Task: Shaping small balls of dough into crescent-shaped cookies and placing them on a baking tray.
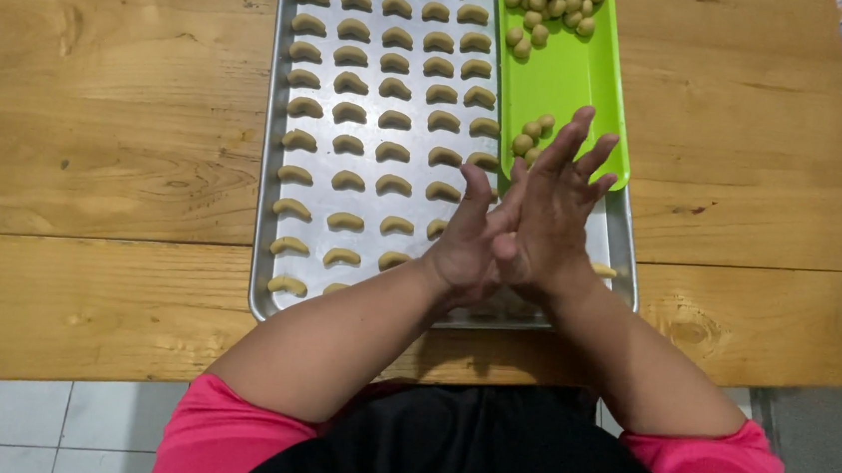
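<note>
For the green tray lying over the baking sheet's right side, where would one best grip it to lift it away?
Probably the green tray's raised right long rim, coming from the right over bare wooden table. Its left rim borders rows of crescent dough pieces, and both hands cover its near end.

Even, bright light fell across the wooden counter, with a dull sheen on the metal baking tray and soft shadows beneath the forearms; the fingertips appeared slightly motion-blurred.
</note>
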